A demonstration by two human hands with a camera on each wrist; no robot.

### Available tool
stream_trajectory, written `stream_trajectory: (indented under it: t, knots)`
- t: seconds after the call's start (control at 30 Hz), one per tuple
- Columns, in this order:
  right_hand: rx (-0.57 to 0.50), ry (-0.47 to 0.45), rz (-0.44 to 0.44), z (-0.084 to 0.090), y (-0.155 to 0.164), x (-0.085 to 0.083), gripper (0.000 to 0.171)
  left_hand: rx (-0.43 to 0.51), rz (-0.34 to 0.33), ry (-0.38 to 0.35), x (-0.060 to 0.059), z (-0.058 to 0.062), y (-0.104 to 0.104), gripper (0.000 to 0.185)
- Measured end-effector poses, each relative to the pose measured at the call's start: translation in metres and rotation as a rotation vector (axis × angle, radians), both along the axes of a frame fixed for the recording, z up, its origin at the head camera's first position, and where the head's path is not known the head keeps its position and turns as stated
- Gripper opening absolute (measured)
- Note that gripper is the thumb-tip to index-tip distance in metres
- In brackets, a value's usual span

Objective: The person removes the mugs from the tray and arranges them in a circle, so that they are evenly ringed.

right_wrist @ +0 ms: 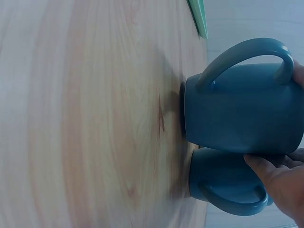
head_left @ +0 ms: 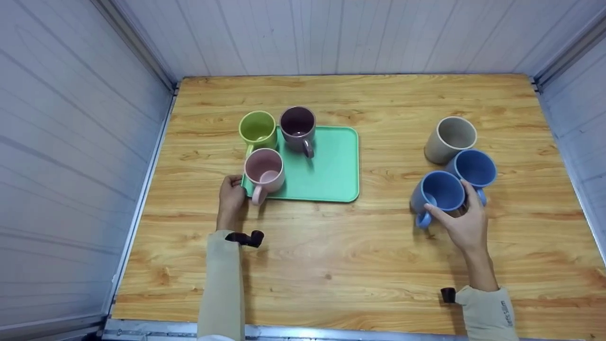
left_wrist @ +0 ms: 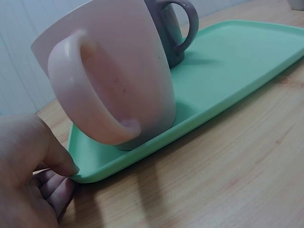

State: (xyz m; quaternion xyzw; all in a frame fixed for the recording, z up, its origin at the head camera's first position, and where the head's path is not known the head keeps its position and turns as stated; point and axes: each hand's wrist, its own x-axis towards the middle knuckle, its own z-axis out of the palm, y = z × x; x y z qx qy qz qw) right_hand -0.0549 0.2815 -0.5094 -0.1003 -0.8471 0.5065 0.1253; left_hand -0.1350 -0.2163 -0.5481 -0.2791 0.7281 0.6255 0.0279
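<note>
A wooden counter was seen from above, walled on three sides by pale grey panels. A green tray lay toward the counter's left side, nearer the far edge than the near one.

Three mugs were grouped at the tray's left end. A pink mug stood on the tray's near-left corner, its handle pointing toward the near edge. A purple mug stood on the far-left part of the tray. A green mug stood at the tray's far-left corner; whether it was on the tray or just off it could not be told.

The left hand was placed at the tray's near-left corner, its fingers pinched on the rim, thumb above and the others tucked below.

Near the counter's right edge three more mugs stood close together: a beige mug farthest back, a blue mug in front of it, and a second blue mug nearest. The right hand was curled around the near blue mug, fingers spread over its rim and side.

The step in hand was judged to be the gripping of this near blue mug while the tray was steadied. The next move would call for the mug to be lifted clear of its touching neighbour and carried left to the tray's bare right half.
</note>
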Motion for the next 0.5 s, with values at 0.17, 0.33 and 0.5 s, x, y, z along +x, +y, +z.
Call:
stream_trajectory:
  t: [0.17,0.33,0.5]
  knots:
    - [0.004,0.031,-0.014,-0.0012,0.0008,-0.0003,0.09,-0.014,-0.007,-0.003,-0.0003,0.0,-0.0002,0.041]
    - [0.009,0.051,-0.027,-0.0021,0.0018,-0.0007,0.089,-0.005,0.0,0.006,-0.0004,-0.001,-0.0001,0.04]
    - [0.007,0.046,-0.039,-0.0034,0.0036,-0.0001,0.089,0.038,0.026,0.015,0.0006,-0.0019,0.0004,0.037]
